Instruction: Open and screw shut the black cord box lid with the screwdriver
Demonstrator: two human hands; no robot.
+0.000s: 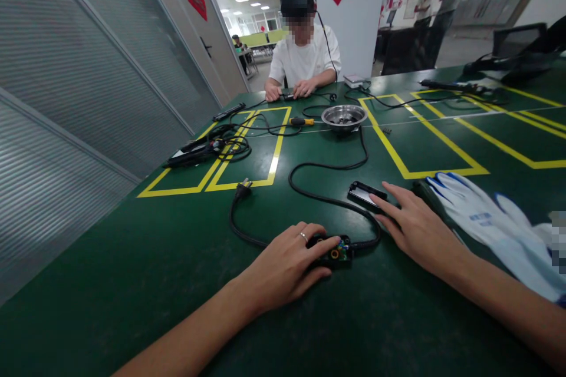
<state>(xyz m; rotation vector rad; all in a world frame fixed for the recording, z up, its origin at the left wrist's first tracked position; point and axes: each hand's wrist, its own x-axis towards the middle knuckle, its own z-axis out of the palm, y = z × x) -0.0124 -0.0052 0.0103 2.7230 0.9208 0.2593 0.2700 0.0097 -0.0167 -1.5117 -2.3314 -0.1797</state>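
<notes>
My left hand (295,259) is wrapped over an opened black case with a circuit board (342,249), its index finger lying across the board and its thumb at the near side. A black cord leaves each end of that case; one ends in a two-pin plug (243,188). To the right, my right hand (415,227) has its fingers stretched out. Its fingertips rest at the edge of a black case cover (365,195) with a pale inside, which lies on the table; whether they grip it is not visible.
White and blue work gloves (480,218) lie at the right. Farther back on the green table (177,259) are a metal bowl (344,116) with small parts, a yellow-handled screwdriver (302,122), small loose screws (387,131) and coiled cords (234,146). Across sits a person (305,50) handling a small dark object.
</notes>
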